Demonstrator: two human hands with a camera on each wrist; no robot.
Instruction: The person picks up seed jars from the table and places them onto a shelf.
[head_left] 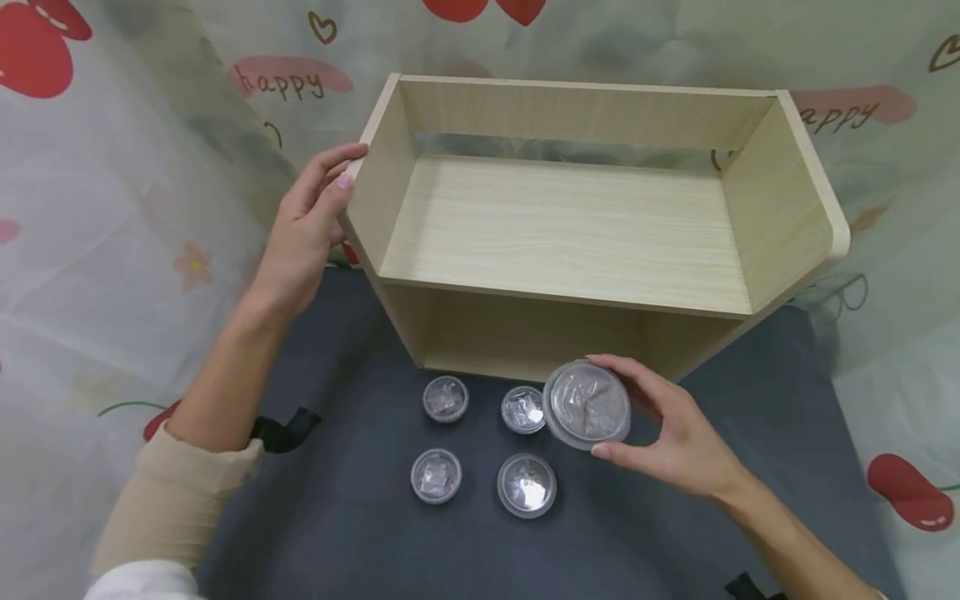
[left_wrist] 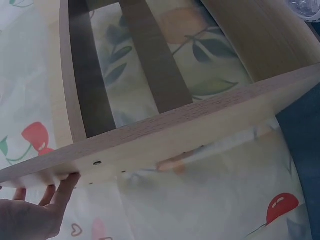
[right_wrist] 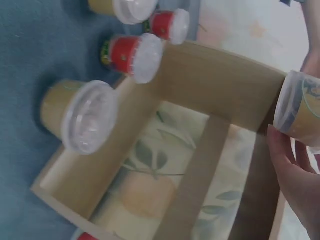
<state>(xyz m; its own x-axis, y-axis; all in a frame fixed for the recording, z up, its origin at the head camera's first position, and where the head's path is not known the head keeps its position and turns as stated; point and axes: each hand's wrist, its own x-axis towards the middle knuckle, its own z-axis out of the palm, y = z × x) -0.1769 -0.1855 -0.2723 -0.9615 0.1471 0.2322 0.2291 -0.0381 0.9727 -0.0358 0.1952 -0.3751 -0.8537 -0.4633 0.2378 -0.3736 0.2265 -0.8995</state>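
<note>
My left hand (head_left: 303, 217) touches the left side panel of a pale wooden two-tier shelf (head_left: 570, 233). In the left wrist view, the fingertips of that hand (left_wrist: 37, 212) lie against the panel's outer face. My right hand (head_left: 675, 425) holds a round lidded plastic cup (head_left: 588, 404) in front of the shelf, thumb on one side and fingers on the other. Seen from the right wrist, this held cup (right_wrist: 307, 107) has clear plastic around yellowish contents, and the right hand (right_wrist: 300, 185) grips it near the lid.
On the dark grey table cloth (head_left: 337, 517), several smaller lidded cups stand before the shelf, among them a front right cup (head_left: 527, 486) and a front left cup (head_left: 437, 477). Red shows on one cup (right_wrist: 122, 55) in the right wrist view. A printed curtain (head_left: 150, 250) surrounds the table.
</note>
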